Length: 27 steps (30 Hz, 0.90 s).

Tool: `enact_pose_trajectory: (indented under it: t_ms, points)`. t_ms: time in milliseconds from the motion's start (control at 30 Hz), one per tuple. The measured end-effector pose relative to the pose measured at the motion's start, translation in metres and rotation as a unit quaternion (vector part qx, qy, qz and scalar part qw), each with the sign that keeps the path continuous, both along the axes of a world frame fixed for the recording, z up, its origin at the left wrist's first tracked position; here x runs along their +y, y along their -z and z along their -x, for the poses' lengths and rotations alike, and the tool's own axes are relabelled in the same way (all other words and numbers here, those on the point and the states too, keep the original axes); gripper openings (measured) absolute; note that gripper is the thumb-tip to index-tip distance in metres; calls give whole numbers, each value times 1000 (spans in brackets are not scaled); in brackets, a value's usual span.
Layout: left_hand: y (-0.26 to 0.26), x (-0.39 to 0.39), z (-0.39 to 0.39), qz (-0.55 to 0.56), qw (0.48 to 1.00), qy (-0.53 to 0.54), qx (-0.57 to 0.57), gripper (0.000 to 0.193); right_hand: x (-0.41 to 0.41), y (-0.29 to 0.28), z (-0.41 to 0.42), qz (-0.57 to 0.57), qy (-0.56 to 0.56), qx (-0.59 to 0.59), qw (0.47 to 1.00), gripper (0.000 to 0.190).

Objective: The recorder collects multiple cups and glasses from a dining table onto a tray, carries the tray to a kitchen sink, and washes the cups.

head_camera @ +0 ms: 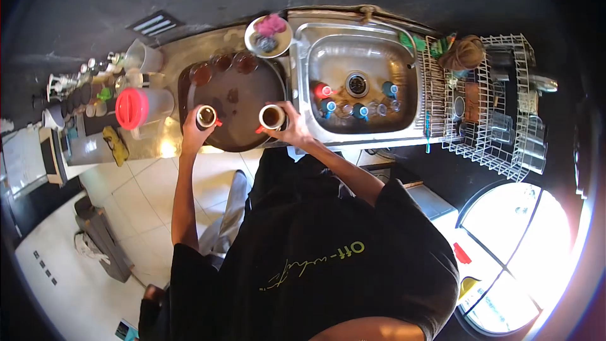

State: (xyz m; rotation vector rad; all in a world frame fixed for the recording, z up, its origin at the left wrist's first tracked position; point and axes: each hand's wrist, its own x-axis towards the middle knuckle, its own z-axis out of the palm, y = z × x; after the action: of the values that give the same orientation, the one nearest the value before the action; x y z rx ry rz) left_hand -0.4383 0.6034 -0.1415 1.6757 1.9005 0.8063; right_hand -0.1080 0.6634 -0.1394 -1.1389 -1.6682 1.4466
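Observation:
My left hand (191, 133) grips a cup (207, 117) with a red handle and a pale rim, over the left front of a round dark brown tray (232, 128). Dark liquid shows inside it. In my right hand (296, 127) is a similar red-handled cup (271, 117), also with brown liquid, above the tray's right front. Between the two cups the tray surface has wet, dark spots. Along its back edge stand several clear glasses (222, 62) that look brown through the tray or their contents; I cannot tell which.
Right of the tray, a steel sink (322, 52) holds a red cup (324, 90), several blue cups (360, 111) and small glasses. A bowl (251, 47) with pink and grey scourers stands behind. A red-lidded pitcher (161, 104) lies left, a wire dish rack (473, 151) right.

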Motion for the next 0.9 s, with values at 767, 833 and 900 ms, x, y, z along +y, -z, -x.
enact_pose_trajectory:
  t_ms: [767,833,900]
  points:
    - [-1,65,-343,-6,983,-94,-157,63,233,154,-254,54,41,-353,933,72]
    - [4,66,-362,-9,982,-89,-165,62,246,165,-245,28,-25,-348,937,73]
    - [8,56,-371,4,983,-99,-157,60,245,163,-218,-58,-135,-351,925,67]
